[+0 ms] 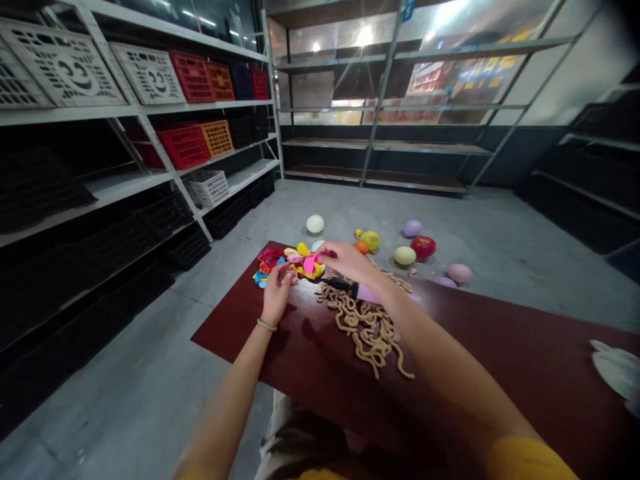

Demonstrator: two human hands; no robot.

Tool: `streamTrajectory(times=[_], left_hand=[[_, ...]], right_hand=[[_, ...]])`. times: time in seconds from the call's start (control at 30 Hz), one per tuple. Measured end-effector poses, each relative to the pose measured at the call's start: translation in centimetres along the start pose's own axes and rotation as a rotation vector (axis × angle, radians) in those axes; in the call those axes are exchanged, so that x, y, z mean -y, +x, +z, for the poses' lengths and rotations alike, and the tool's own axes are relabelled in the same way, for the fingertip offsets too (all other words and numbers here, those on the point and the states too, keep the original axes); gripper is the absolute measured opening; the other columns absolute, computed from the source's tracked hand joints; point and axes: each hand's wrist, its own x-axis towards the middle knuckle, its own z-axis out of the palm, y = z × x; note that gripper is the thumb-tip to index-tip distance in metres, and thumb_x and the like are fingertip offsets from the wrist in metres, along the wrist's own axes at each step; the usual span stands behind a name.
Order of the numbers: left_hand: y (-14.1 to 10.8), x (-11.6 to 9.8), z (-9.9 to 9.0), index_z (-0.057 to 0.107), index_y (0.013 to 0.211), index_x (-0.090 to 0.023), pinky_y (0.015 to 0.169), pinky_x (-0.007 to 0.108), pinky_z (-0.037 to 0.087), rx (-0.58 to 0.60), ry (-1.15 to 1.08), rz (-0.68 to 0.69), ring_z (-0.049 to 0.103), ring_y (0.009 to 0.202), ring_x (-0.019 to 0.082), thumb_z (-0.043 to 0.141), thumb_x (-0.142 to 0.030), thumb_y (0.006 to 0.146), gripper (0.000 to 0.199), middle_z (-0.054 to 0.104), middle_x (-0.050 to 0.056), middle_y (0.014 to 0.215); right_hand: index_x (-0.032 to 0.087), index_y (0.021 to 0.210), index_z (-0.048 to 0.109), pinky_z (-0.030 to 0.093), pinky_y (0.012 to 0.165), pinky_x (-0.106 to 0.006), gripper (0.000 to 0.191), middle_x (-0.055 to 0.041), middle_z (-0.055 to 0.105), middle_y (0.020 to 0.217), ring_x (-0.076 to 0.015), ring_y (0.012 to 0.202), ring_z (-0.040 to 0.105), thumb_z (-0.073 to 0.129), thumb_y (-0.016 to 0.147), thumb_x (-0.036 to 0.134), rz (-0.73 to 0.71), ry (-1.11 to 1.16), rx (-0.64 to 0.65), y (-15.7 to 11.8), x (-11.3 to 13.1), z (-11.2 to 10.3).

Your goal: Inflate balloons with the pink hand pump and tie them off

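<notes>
My left hand hangs over the near edge of a heap of flat, colourful deflated balloons, its fingertips at the heap, with a green bracelet on the wrist. My right hand reaches across from the right and pinches a pink deflated balloon. Just below that hand lies a black-and-pink tool, possibly a small pump, partly hidden. Thin tan noodle-like strands sprawl beside it on the dark red tabletop.
Inflated balloons in several colours lie on the grey concrete floor beyond the table. White metal shelves with plastic crates line the left side. Bare wooden shelves stand ahead. A white feathery object lies at the table's right edge.
</notes>
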Motion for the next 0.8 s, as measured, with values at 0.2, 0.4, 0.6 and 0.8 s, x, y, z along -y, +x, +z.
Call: streamTrajectory(times=[0.2, 0.4, 0.6, 0.8], left_hand=[[-2.6, -5.1, 8.0, 0.053, 0.119, -0.02, 0.097, 0.038, 0.049, 0.488, -0.233, 0.001, 0.06, 0.115, 0.025, 0.075, -0.046, 0.077, 0.054, 0.058, 0.012, 0.129], [-5.6, -5.0, 14.7, 0.054, 0.1, -0.02, 0.077, 0.029, 0.051, 0.616, -0.214, -0.088, 0.061, 0.085, 0.016, 0.076, -0.039, 0.077, 0.037, 0.062, 0.003, 0.095], [-6.6, -2.9, 16.3, 0.056, 0.089, -0.019, 0.057, 0.023, 0.045, 0.582, -0.237, -0.271, 0.056, 0.061, 0.011, 0.07, -0.041, 0.08, 0.028, 0.057, -0.003, 0.076], [-6.6, -2.2, 15.4, 0.06, 0.099, -0.02, 0.05, 0.023, 0.043, 0.573, -0.207, -0.345, 0.053, 0.05, 0.011, 0.066, -0.046, 0.083, 0.031, 0.058, -0.003, 0.066]], right_hand=[[0.024, 0.089, 0.07, 0.046, 0.077, -0.03, 0.015, -0.0014, 0.072, 0.092, -0.0174, 0.085, 0.064, 0.056, 0.086, 0.02, 0.018, 0.06, -0.053, -7.9, -0.4, -4.6], [0.022, 0.085, 0.07, 0.041, 0.065, -0.028, 0.011, -0.0001, 0.067, 0.081, -0.0152, 0.071, 0.056, 0.06, 0.081, 0.024, 0.193, 0.15, -0.282, -15.7, -3.7, -7.3], [0.021, 0.086, 0.062, 0.041, 0.06, -0.027, 0.016, 0.0014, 0.062, 0.075, -0.014, 0.065, 0.053, 0.06, 0.082, 0.036, 0.313, 0.279, -0.396, -20.8, -7.4, -6.0], [0.021, 0.085, 0.064, 0.039, 0.057, -0.025, 0.016, 0.0022, 0.06, 0.072, -0.0133, 0.063, 0.051, 0.061, 0.083, 0.037, 0.348, 0.415, -0.36, -22.1, -7.9, -4.2]])
